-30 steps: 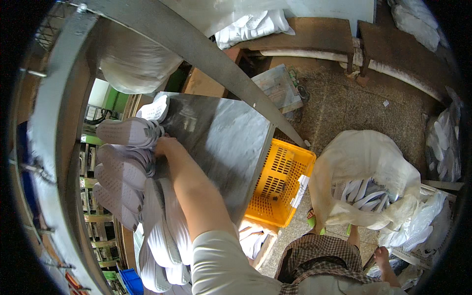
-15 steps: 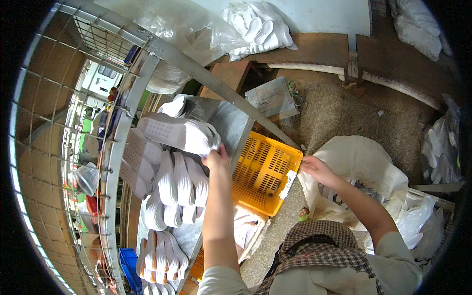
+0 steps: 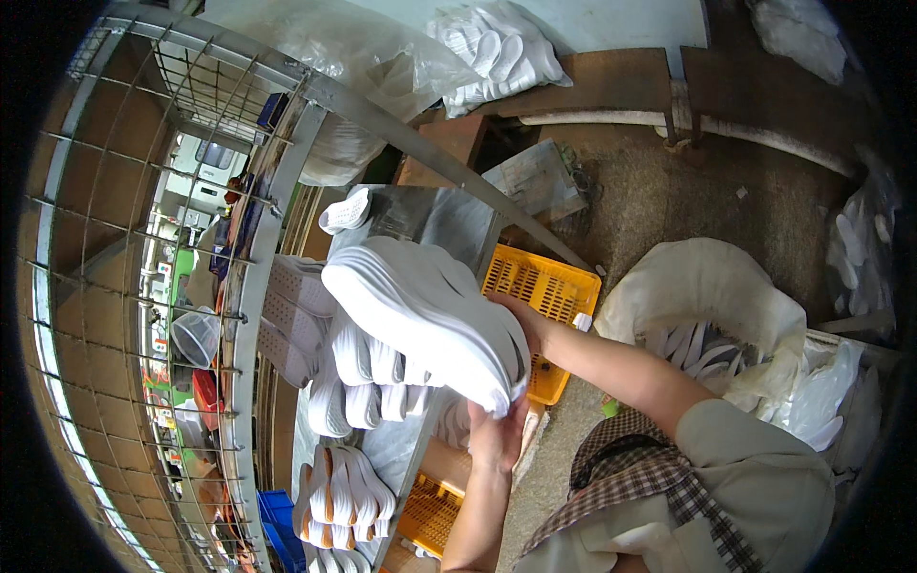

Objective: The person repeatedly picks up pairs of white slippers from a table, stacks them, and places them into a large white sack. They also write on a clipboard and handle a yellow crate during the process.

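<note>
Both of my hands hold a stack of white shoe soles [image 3: 425, 315] above a grey metal table [image 3: 449, 224]. My left hand [image 3: 499, 441] supports the stack from below at its near end. My right hand [image 3: 523, 320] grips the stack's right side, the arm reaching in from the right. More white soles [image 3: 358, 377] lie in rows on the table under the stack, and further soles [image 3: 339, 487] sit nearer to me.
A yellow plastic crate [image 3: 544, 291] stands right of the table, another yellow crate [image 3: 430, 511] below it. A large white sack [image 3: 707, 286] holding soles is at right. A wire mesh rack [image 3: 143, 239] rises at left. Bagged soles [image 3: 501, 48] lie at the back.
My right hand has come back from the white sack to the stack of soles. Both hands now hold the stack, which is lifted higher and nearer to me.
</note>
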Tool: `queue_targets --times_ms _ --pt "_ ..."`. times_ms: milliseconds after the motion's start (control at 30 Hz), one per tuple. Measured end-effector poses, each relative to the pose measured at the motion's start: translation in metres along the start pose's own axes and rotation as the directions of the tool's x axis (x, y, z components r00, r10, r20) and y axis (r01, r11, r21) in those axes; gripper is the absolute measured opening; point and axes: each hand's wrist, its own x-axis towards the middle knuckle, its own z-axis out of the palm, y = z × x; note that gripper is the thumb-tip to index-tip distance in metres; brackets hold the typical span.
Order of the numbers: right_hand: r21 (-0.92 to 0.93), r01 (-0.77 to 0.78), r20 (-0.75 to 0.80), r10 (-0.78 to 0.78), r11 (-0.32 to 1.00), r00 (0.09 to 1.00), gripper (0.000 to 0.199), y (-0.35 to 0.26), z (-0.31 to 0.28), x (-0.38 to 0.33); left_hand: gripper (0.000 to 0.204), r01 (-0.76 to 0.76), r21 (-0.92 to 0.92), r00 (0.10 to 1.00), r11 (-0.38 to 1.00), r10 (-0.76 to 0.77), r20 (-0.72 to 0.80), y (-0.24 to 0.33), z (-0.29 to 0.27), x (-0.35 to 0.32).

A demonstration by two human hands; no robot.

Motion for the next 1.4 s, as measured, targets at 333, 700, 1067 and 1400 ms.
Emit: queue_targets --times_ms 333,700,1067,1400 --pt "-0.086 -0.061 -0.327 0.029 0.994 0.945 0.054 0.002 0.019 -0.080 0.058 -0.420 0.038 0.875 0.907 0.393 0.283 0.059 -0.014 0.045" --pt "0.129 -0.058 -0.447 0.110 0.990 0.888 0.072 -0.019 0.038 -0.207 0.038 0.285 -0.151 0.695 0.947 -0.095 0.713 0.032 0.091 0.031" --pt "0.193 0.033 -0.515 0.073 0.981 0.854 0.075 -0.020 0.028 -0.281 0.034 0.463 -0.008 0.611 0.886 -0.313 0.727 -0.015 0.144 0.001" --pt "0.188 0.046 -0.510 0.057 0.981 0.858 0.072 -0.019 0.030 -0.306 0.041 0.465 -0.048 0.591 0.884 -0.269 0.760 -0.029 0.153 -0.016"
